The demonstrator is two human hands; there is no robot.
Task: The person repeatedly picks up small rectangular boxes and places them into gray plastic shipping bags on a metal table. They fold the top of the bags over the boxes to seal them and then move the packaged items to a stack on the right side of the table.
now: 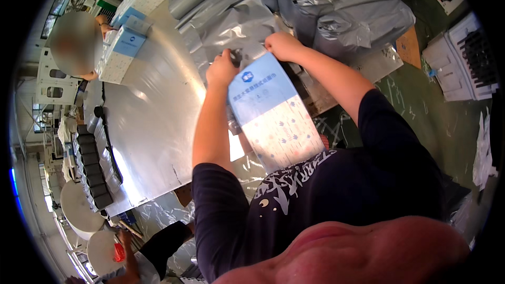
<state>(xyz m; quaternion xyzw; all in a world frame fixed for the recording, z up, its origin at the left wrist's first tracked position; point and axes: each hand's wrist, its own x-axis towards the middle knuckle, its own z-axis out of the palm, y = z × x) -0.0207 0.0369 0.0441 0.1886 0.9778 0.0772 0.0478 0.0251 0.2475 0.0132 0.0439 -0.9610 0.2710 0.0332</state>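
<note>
A blue and white pack of tissues (276, 118) with a small printed pattern lies lengthwise, tilted, in front of me; its near end rests against my shirt. At its far left corner my left hand (222, 68) is closed on the edge of a grey plastic bag (231, 26). My right hand (284, 47) is closed at the far right corner, also on the grey plastic. The bag spreads over the table beyond the pack, between my hands. My fingertips are partly hidden.
Stacks of grey plastic-wrapped bundles (363, 21) stand at the far right. The metal table (158, 110) stretches left; similar packs (123, 52) sit at its far side, by another person's hands (102, 23). A row of dark pouches (92, 168) lines its left edge. A white crate (463, 58) stands right.
</note>
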